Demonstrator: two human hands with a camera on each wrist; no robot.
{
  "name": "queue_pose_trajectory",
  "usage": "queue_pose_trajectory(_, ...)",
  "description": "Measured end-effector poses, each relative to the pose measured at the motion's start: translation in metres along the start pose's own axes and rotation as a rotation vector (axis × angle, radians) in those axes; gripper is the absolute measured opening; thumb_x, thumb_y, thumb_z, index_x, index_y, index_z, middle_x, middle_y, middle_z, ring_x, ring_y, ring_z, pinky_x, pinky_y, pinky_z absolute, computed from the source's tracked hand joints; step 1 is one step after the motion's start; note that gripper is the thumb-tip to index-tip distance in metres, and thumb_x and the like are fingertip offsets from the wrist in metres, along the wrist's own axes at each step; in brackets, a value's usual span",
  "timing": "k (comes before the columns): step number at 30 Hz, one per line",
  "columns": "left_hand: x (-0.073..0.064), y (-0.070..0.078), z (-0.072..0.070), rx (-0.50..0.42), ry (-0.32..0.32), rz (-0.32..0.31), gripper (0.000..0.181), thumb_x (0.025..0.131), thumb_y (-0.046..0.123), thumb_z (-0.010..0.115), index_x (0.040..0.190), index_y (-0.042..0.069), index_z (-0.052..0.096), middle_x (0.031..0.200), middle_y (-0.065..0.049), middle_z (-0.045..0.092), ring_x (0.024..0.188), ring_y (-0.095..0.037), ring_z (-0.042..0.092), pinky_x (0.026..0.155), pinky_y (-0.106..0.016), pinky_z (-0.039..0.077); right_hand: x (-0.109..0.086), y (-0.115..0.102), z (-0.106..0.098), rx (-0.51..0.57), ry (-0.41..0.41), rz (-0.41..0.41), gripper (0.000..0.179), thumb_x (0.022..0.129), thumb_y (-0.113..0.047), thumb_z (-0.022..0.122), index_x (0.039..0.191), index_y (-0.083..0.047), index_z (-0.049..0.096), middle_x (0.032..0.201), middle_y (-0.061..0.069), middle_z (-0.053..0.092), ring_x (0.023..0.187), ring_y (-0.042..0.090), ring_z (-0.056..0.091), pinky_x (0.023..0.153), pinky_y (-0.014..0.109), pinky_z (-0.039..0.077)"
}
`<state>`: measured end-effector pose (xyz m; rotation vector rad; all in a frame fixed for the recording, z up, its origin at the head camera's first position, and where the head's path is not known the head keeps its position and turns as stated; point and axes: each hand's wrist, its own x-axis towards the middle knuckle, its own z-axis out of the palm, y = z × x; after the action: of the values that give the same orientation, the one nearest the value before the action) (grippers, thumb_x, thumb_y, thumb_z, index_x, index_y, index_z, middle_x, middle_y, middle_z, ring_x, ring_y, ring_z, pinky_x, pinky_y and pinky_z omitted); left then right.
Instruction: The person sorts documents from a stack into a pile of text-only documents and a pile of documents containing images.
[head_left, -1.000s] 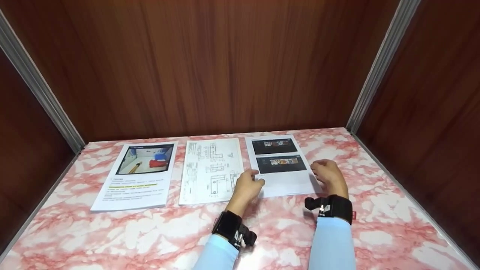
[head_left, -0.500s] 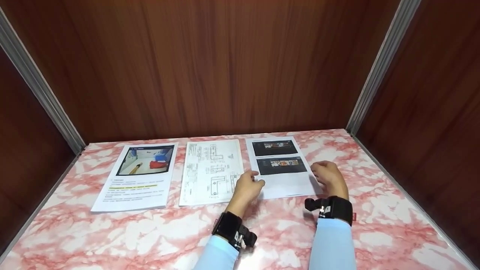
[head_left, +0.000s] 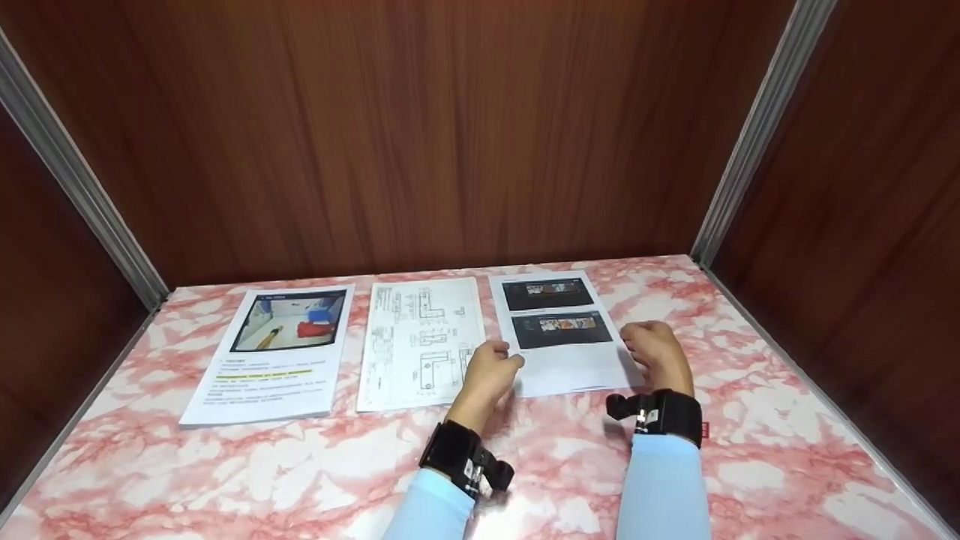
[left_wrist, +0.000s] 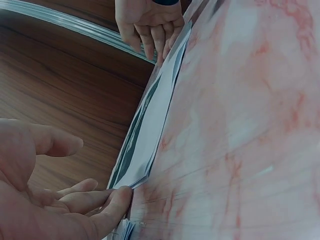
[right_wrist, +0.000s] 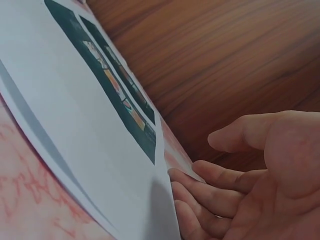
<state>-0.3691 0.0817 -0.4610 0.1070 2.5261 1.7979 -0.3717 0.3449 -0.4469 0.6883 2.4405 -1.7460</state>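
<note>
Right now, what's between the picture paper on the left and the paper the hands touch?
The drawing sheet lies between the photo page and the screenshot page, in the head view.

Three papers lie in a row on the table point(head_left: 675, 480), near the back wall point(head_left: 465, 135). Photo sheet point(head_left: 274, 352) leftmost; drawing sheet point(head_left: 416, 337) in the middle; screenshot sheet point(head_left: 559, 330) rightmost. Left hand point(head_left: 487, 375) sits at the near left corner of the screenshot sheet, between it and the drawing sheet. Right hand point(head_left: 656, 352) touches its right edge.
</note>
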Motion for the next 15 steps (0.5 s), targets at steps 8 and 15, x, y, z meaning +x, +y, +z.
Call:
queue_pose_trajectory(8, -0.0014, 0.0025, 0.0009, 0.010, -0.009, -0.017, 0.043, 0.076, 0.017, 0.061, 0.115, -0.003, 0.058, 0.111, -0.020, 0.063, 0.104, -0.027, 0.058, 0.093, -0.037, 0.046, -0.0024, -0.0004, 0.0002, 0.083, -0.005, 0.036, 0.056, 0.086, -0.022, 0.047, 0.139, -0.006, 0.036, 0.132, 0.015, 0.046, 0.114, 0.027, 0.048, 0.092, 0.036, 0.045)
queue_pose_trajectory(15, -0.0036, 0.0056, 0.0018, 0.049, -0.023, 0.000, 0.043, 0.076, 0.019, 0.061, 0.114, -0.002, 0.059, 0.109, -0.019, 0.064, 0.103, -0.027, 0.059, 0.091, -0.038, 0.046, -0.0035, -0.0001, -0.0028, 0.067, 0.002, 0.041, 0.052, 0.088, -0.024, 0.046, 0.137, -0.006, 0.038, 0.132, 0.015, 0.045, 0.115, 0.026, 0.045, 0.092, 0.034, 0.042)
